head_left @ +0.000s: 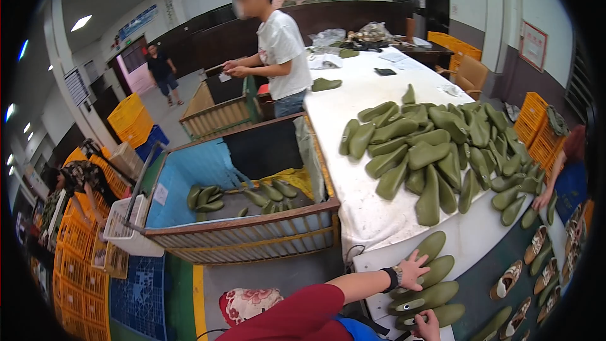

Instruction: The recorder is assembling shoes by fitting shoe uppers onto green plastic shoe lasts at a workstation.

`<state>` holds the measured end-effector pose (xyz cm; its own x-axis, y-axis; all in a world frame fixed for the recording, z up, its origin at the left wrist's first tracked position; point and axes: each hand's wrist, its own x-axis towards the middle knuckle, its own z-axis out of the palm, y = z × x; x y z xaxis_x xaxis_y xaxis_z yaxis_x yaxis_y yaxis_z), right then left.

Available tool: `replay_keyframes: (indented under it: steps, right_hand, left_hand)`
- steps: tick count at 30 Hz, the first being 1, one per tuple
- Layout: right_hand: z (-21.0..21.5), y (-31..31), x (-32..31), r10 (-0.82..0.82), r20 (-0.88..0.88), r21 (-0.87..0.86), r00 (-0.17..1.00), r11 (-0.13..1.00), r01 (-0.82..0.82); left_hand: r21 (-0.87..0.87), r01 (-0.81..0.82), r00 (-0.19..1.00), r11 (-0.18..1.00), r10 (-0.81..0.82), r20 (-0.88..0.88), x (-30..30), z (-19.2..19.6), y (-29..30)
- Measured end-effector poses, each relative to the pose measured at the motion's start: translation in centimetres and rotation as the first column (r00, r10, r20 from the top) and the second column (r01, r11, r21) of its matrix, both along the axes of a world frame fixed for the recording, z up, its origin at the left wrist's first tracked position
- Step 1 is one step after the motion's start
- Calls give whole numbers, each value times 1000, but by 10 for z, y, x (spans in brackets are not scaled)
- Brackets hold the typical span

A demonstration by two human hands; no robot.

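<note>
Several green shoe lasts (435, 295) lie side by side at the near edge of the worktable. My left hand (413, 270), with a watch on its wrist, rests over the farther ones with fingers spread, holding nothing. Close to the nearest lasts, my right hand (428, 326) has its fingers curled; what is in them, if anything, I cannot make out. A big heap of green lasts (435, 139) covers the white cloth (325, 151) beyond my hands.
On my right, a dark conveyor belt (470, 284) carries patterned shoes (510, 278) and lasts; a co-worker's hand (541, 201) reaches in there. At left stands a wheeled bin (240, 233) with some lasts inside. A person in white (281, 44) stands behind it, near yellow crates (129, 117).
</note>
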<state>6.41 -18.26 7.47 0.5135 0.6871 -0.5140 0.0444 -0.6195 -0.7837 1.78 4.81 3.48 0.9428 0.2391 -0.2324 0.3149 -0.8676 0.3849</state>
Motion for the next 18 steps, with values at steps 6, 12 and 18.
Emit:
replay_keyframes:
  steps: [6, 12, 18]
  right_hand:
    - [-12, 0, 2, -7, 4, 11, 1000, 1000, 7]
    - [-45, 1, 8, -44, 80, 63, 996, 997, 39]
    - [-20, -6, 0, -121, 186, -9, 975, 992, 125]
  left_hand:
    - [-28, 18, 1000, 999, -18, 8, 1, 0, 2]
    - [11, 18, 999, 1000, -17, -28, 0, -1, 5]
    - [36, 134, 973, 990, -139, 184, 14, -22, 2]
